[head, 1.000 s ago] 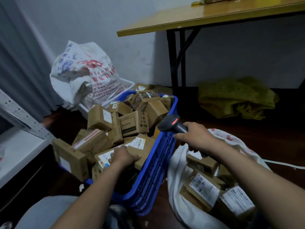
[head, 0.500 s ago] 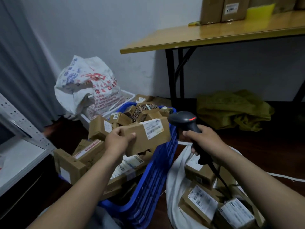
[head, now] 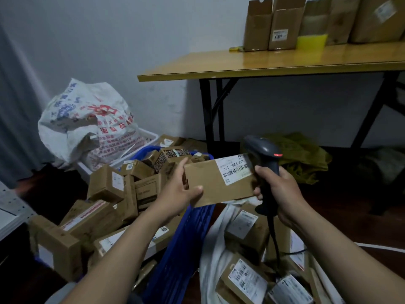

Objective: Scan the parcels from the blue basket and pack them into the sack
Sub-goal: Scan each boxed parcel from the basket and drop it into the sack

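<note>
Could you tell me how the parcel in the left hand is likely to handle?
Probably light: the left hand grips the parcel at one end, roughly level. Likely stiff: its cardboard faces look flat, edges straight. Flat-sided, so unlikely to roll.

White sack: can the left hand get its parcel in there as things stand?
Probably yes. The left hand holds the parcel above the white sack, whose mouth lies open; only the cable of the barcode scanner in the right hand crosses it.
</note>
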